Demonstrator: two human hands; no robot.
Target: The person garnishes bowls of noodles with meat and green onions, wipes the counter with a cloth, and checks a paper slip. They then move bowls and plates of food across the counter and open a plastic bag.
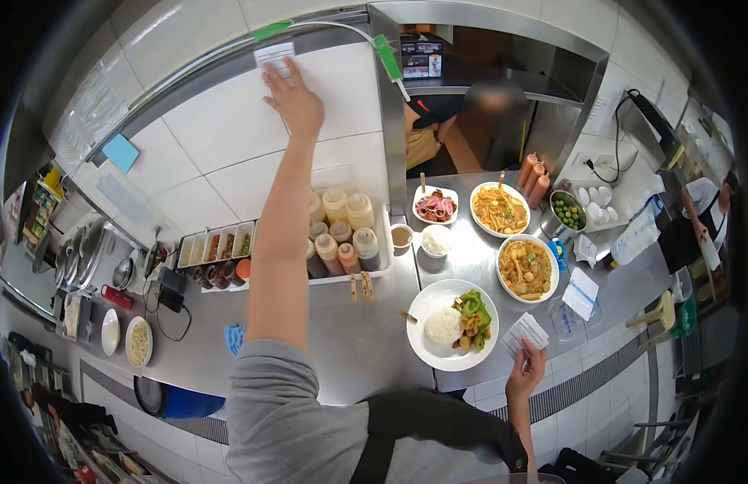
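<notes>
Walls: large white tiles (204,153), glossy, rising behind the table's far edge.
Hatch: steel-framed serving opening (503,44) at the far right corner.
Table: brushed stainless steel (350,339).
Floor: small white tiles (624,375) crossed by a dark grated strip (579,385).
Light: bright, even.

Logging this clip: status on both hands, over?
Left hand open, flat on ticket at wall rail. Right hand shut on slips, beside rice plate. Reach crosses sauce bottles.

Head view looks steeply down; counter (366,339) close below.
</notes>
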